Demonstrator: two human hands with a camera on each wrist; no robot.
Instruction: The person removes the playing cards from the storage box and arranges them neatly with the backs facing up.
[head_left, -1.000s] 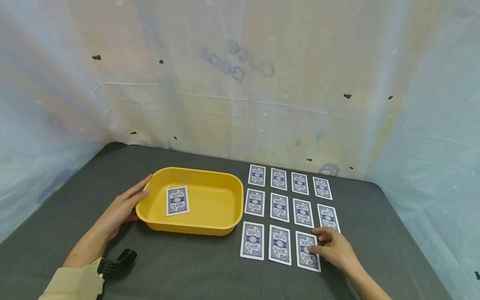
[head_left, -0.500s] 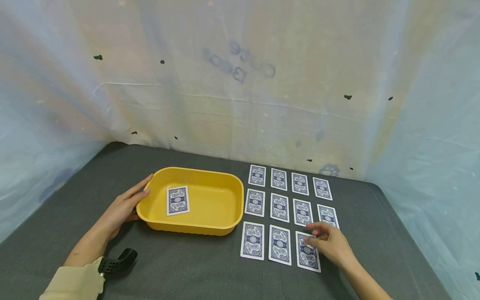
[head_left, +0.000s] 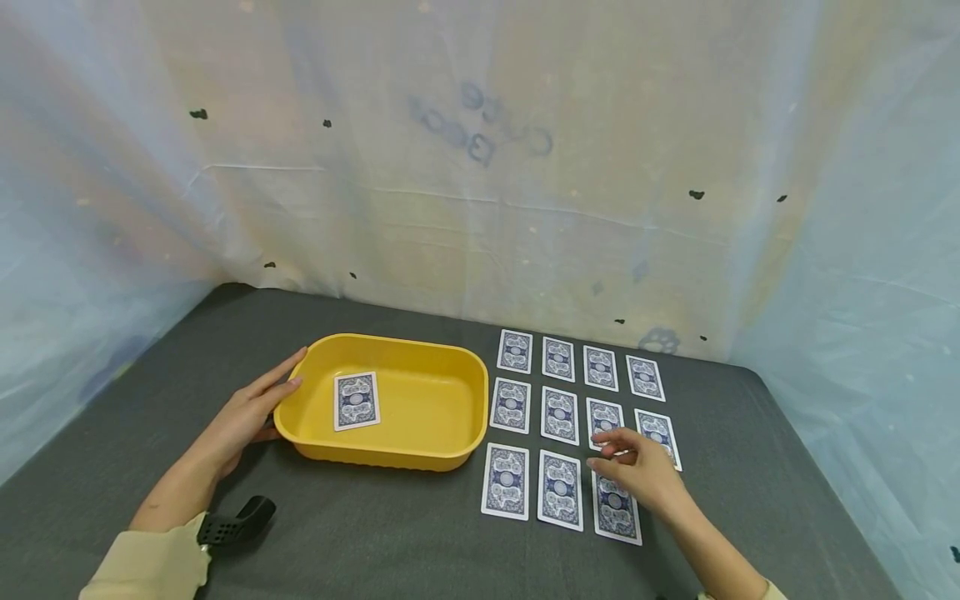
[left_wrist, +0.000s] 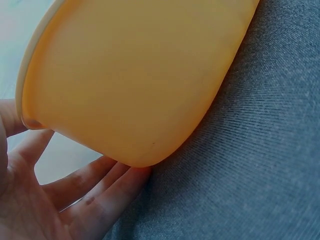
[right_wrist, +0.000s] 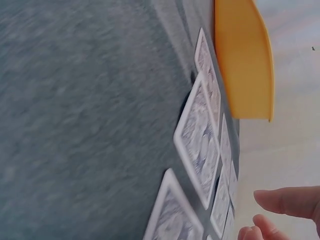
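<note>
A yellow plastic tray (head_left: 431, 417) stands left of centre in the head view with one playing card (head_left: 357, 401) lying face down inside. At its left end my left hand (head_left: 243, 417) holds it, the thumb on the rim; in the left wrist view several fingers touch the outer wall. Blue-backed cards lie face down in three rows to the right of the tray. My right hand (head_left: 645, 471) hovers over the near right card (head_left: 617, 512), thumb and forefinger apart with nothing between them. It partly hides that card and the lower edge of the middle-row card (head_left: 604, 417) behind it.
A dark grey cloth (head_left: 360, 533) covers the table. Pale sheeting (head_left: 480, 217) hangs behind and on both sides, close to the back row of cards. A black watch strap (head_left: 236, 522) sticks out by the left sleeve (head_left: 150, 560).
My right hand has moved left and slightly farther back, off the near right card and partly over the middle row. The left hand, tray and cards have stayed put.
</note>
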